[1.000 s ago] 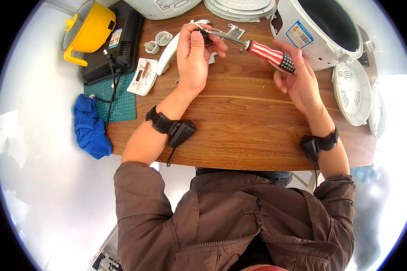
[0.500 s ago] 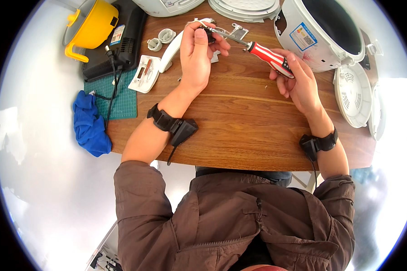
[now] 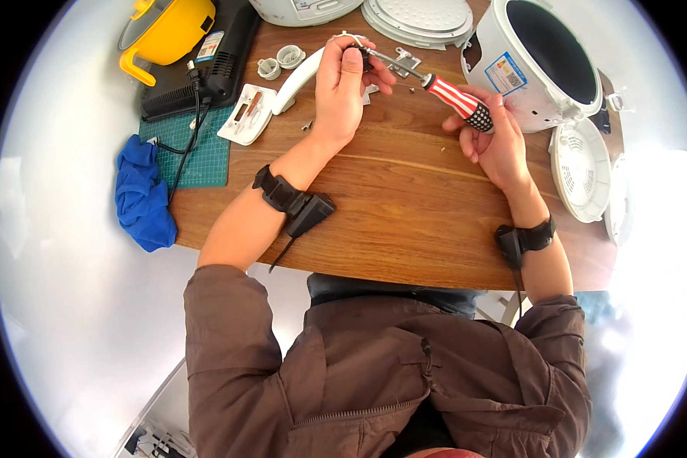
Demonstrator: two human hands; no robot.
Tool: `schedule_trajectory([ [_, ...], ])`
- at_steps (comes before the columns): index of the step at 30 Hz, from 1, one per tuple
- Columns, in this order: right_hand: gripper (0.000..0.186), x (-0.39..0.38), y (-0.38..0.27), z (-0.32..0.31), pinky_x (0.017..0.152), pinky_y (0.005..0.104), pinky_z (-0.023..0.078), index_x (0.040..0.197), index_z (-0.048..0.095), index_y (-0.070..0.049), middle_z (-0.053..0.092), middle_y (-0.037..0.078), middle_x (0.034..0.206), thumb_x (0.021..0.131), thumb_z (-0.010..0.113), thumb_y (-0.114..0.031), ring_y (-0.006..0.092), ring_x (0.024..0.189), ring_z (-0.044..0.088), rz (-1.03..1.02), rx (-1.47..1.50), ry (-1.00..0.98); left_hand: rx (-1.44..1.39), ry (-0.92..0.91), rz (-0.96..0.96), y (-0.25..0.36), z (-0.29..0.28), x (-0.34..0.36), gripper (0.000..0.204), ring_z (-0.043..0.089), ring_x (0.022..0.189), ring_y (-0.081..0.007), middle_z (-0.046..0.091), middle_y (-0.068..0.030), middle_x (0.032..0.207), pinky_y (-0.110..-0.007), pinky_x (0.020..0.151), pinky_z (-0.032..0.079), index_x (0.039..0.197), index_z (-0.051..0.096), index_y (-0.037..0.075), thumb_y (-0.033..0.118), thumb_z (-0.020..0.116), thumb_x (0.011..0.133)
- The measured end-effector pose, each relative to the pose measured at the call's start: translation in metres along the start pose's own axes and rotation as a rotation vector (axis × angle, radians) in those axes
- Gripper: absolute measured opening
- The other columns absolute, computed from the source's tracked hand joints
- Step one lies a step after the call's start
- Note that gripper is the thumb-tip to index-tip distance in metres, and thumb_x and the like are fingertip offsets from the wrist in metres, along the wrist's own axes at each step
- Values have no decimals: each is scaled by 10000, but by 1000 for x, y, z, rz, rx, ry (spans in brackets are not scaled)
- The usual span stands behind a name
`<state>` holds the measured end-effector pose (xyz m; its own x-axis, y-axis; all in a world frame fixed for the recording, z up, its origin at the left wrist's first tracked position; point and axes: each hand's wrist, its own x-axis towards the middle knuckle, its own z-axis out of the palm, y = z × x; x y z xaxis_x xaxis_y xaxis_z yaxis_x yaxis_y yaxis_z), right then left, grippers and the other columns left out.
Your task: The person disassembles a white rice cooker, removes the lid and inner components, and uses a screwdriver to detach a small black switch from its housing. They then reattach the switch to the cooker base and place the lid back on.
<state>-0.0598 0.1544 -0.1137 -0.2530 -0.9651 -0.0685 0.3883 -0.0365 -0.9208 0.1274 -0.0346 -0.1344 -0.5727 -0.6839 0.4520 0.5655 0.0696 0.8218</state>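
Note:
My left hand (image 3: 343,95) is closed around a small black part (image 3: 364,58) with white wire at it, near the top middle of the desk. My right hand (image 3: 496,141) grips the striped, starred red, white and black handle of a screwdriver (image 3: 454,98); its metal shaft reaches left to the black part, where the tip's exact contact is hidden. A curved white plastic piece (image 3: 296,80) lies just left of my left hand. A small metal bracket (image 3: 406,61) lies behind the shaft.
Around the wooden desk (image 3: 389,214) are a white cooker body (image 3: 504,76), round lid (image 3: 416,17), perforated plate (image 3: 578,168), white panel (image 3: 246,114), two caps (image 3: 290,56), black appliance (image 3: 229,69), yellow pot (image 3: 168,38), green mat (image 3: 206,164) and blue cloth (image 3: 141,195).
The screwdriver handle has turned in my right hand, its starred part hiding and showing again. Both hands have shifted slightly relative to the view, the tool still at the black part.

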Motion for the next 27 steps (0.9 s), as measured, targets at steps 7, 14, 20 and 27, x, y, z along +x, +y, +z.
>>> schedule_trajectory([
  [7,457,0,0,0,514,211,386,1379,548,-11,648,84,884,1087,506,-360,93,625,533,-58,-32,34,22,-2,-3,1,3,2,309,659,837,-223,628,-109,955,-361,722,552,1203,514,40,325,431,1119],
  [14,394,2,3,-9,687,235,474,1356,553,-21,670,77,999,1030,633,-227,103,787,593,-51,97,6,40,-26,22,0,2,2,334,661,829,-224,638,-113,940,-356,710,549,1194,515,34,349,435,1116],
  [20,363,5,7,-5,679,253,488,1320,556,-15,666,95,1018,1082,536,-288,114,785,600,-86,40,39,58,-12,5,4,2,2,315,650,817,-221,639,-114,933,-358,714,546,1188,512,37,332,424,1121],
  [27,516,-1,0,0,607,245,503,1325,552,-15,688,125,986,1118,367,-449,120,724,624,12,-43,-18,2,15,-38,3,-1,2,318,645,820,-217,621,-100,928,-358,710,538,1172,506,44,348,429,1117],
])
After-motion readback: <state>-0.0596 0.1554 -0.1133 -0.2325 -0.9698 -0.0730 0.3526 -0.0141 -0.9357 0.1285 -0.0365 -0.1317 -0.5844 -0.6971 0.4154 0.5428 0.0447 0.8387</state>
